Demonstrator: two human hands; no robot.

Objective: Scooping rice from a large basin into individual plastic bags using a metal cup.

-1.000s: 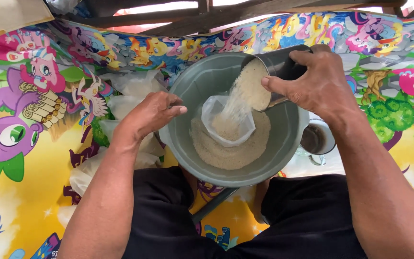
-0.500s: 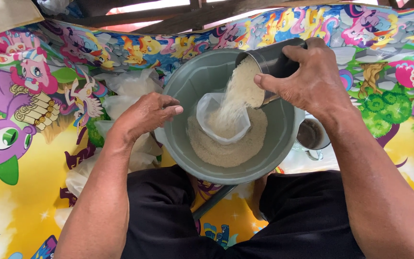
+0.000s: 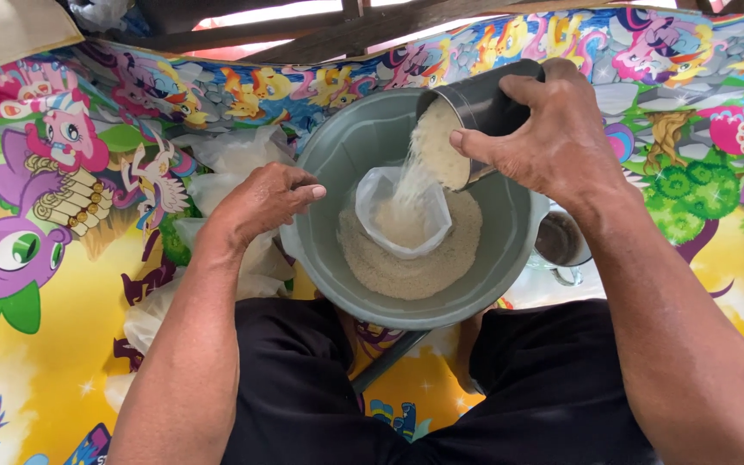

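**Rice tipped from a metal cup into a clear bag over a grey basin**

At the bottom of the frame sat the person's legs in black trousers (image 3: pixel 510 405), knees apart; both forearms ran up from the lower corners toward the centre. The left hand (image 3: pixel 262 200), left of centre, lay curled over the near-left rim of the grey plastic basin (image 3: pixel 337 164), fingers bent over the edge and gripping the rim; beneath and beside that hand, outside the basin, lay a heap of empty clear plastic bags (image 3: pixel 226 164). The basin filled the middle of the frame, its floor covered in white rice (image 3: pixel 424 263); a small clear plastic bag (image 3: pixel 402 215) stood open on the rice, partly filled. Above it, in the upper centre, the right hand (image 3: pixel 553 138) was clenched round a dark metal cup (image 3: pixel 467 112), tilted down-left so that rice streamed from its mouth into the bag. Just right of the basin, a glass tumbler (image 3: pixel 559 241) stood on the mat. Farthest out, a bright cartoon-printed mat (image 3: pixel 53 207) spread under everything; wooden slats (image 3: pixel 320 26) crossed the top edge.
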